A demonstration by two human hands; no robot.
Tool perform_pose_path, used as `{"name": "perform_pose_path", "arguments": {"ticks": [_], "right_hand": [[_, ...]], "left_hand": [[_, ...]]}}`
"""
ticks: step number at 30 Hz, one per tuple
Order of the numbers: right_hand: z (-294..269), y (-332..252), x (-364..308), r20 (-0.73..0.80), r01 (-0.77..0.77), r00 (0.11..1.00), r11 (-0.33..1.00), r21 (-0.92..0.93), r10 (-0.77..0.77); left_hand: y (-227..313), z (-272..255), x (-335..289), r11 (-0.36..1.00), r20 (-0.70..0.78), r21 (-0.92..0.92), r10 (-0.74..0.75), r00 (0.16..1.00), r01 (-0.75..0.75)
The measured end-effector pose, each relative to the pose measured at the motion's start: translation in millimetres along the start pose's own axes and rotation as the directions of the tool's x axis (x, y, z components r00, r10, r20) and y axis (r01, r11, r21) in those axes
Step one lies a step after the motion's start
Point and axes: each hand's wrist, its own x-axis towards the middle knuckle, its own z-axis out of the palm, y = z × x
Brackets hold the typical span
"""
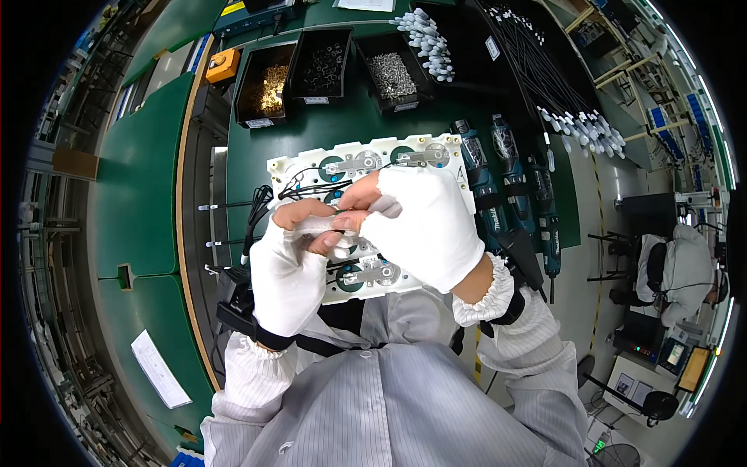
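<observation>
A white plastic panel lies on the green bench, with round green recesses and metal brackets on it. Black wires run across its left part. Both my hands wear white gloves that leave the fingertips bare. My left hand is closed over the panel's left side, thumb and fingers pinched together. From the right, my right hand meets it, its thumb and forefinger also pinched. The fingertips of both hands nearly touch. Whatever small piece lies between them is hidden. My right hand covers the middle of the panel.
Black bins hold brass-coloured parts, dark small parts and silver screws at the back. Teal power screwdrivers lie right of the panel. Black cables with pale ends fill the far right. A person sits further right.
</observation>
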Motion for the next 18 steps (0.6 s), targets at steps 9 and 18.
{"name": "perform_pose_path", "arguments": {"ticks": [9, 18], "right_hand": [[9.7, -10.7, -17.0, -0.199, 0.242, 0.944, 0.963, -0.121, -0.263], [15.8, -10.9, -20.8, -0.162, 0.428, 0.868, 0.873, -0.235, -0.469]], "left_hand": [[20.3, -7.0, -0.5, 0.985, 0.044, -0.092, -0.145, 0.989, 0.148], [39.2, -16.2, -10.1, 0.993, 0.118, -0.057, -0.097, 0.988, 0.104]]}}
